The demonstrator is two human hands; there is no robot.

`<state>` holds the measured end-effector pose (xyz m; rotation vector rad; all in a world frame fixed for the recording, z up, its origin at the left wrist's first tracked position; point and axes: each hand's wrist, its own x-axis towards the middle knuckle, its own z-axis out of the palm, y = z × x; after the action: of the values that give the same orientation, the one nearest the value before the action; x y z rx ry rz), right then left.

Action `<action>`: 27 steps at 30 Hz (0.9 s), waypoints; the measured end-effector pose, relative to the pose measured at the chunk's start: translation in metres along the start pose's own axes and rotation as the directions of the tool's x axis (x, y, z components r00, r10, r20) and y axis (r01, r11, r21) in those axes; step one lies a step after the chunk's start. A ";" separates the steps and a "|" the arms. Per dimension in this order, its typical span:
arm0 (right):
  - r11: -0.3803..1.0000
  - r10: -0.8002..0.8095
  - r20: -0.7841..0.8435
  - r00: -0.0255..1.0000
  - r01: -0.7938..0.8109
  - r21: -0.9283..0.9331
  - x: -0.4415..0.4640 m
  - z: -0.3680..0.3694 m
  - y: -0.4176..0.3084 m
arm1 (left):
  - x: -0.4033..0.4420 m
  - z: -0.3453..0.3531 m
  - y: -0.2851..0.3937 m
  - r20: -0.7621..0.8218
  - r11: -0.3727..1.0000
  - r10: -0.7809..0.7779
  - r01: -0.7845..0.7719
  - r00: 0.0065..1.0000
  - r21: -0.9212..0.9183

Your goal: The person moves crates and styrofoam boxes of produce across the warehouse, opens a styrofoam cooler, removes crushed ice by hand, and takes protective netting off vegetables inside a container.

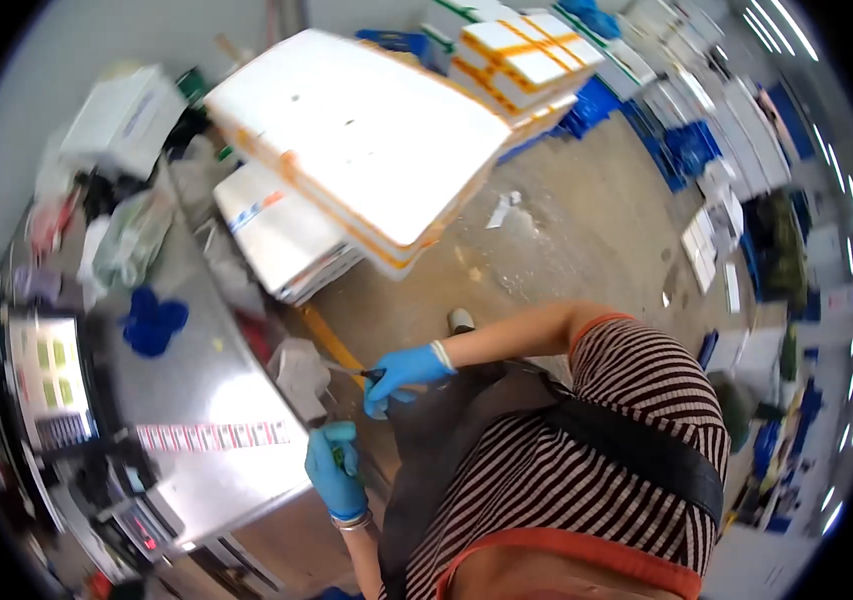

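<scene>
My right hand [409,378], in a blue glove, is closed round the dark handle of a thin tool [375,374] that looks like a knife. Its pale, narrow end points left. Just below, my left hand [337,472], also in a blue glove, is curled round a small green thing [339,456], mostly hidden by the fingers. Both hands are in front of my dark apron [432,430], close to the corner of the metal table [237,480]. A crumpled whitish bag [301,378] hangs at the table edge beside them.
A strip of printed labels [212,436] runs from a machine with a lit screen [51,368] across the table. Crumpled blue material [154,322] and plastic bags [134,238] lie further up. Large white foam boxes [367,130] stand ahead; more boxes [527,60] are stacked behind.
</scene>
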<state>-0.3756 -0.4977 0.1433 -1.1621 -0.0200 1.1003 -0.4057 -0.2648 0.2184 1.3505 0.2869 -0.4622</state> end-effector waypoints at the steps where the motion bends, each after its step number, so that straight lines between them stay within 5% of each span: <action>1: 0.992 -0.051 -0.039 0.998 0.056 0.113 -0.028 -0.013 0.007 | 0.012 0.031 0.008 0.111 0.996 0.077 -0.082 0.991 0.046; 2: 0.968 -0.101 -0.079 0.992 0.117 0.222 -0.055 -0.025 0.016 | 0.023 0.067 0.008 0.194 0.937 0.233 -0.274 0.953 0.219; 6: 0.642 -0.231 -0.336 0.913 0.403 0.652 -0.171 -0.051 0.002 | 0.038 0.255 0.017 0.416 0.969 0.248 -0.217 0.875 -0.121; 7: 0.548 -0.299 -0.355 0.886 0.463 0.696 -0.200 -0.069 0.004 | 0.050 0.293 0.002 0.444 0.905 0.348 -0.419 0.826 0.071; 10: 0.255 -0.361 -0.483 0.798 0.583 0.772 -0.279 -0.149 0.054 | 0.065 0.433 -0.032 0.686 0.351 0.627 -0.920 0.370 0.175; 11: 0.211 -0.265 -0.600 0.755 0.652 0.728 -0.329 -0.150 0.042 | 0.063 0.472 -0.046 0.766 0.409 0.506 -0.892 0.396 0.191; 12: 0.157 -0.228 -0.662 0.715 0.697 0.699 -0.358 -0.162 0.058 | 0.061 0.511 -0.062 0.817 0.293 0.432 -0.916 0.382 0.273; 14: 0.077 -0.146 -0.759 0.634 0.772 0.630 -0.401 -0.190 0.091 | 0.057 0.575 -0.079 0.925 0.026 0.342 -0.986 0.165 0.166; 17: -0.069 -0.246 -0.844 0.476 0.860 0.505 -0.471 -0.215 0.121 | 0.052 0.650 -0.101 0.983 -0.327 0.181 -0.940 0.044 0.102; 20: -0.071 -0.156 -0.908 0.388 0.913 0.402 -0.507 -0.238 0.121 | 0.067 0.697 -0.125 1.000 -0.248 0.006 -0.969 0.002 0.003; 23: -0.002 -0.107 -0.943 0.314 0.949 0.316 -0.521 -0.283 0.150 | 0.101 0.734 -0.155 0.976 0.491 -0.214 -0.867 -0.024 0.086; 26: 0.015 -0.093 -0.959 0.269 0.963 0.269 -0.545 -0.355 0.191 | 0.141 0.779 -0.139 0.927 0.650 -0.372 -0.702 0.038 0.290; 27: 0.006 -0.061 -0.956 0.288 0.958 0.288 -0.558 -0.383 0.207 | 0.168 0.790 -0.145 0.917 0.636 -0.374 -0.681 0.138 0.362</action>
<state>-0.6008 -1.1670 0.0963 -0.2352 0.6626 -0.4619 -0.3785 -1.0843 0.1775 1.5061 -1.4624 -1.2949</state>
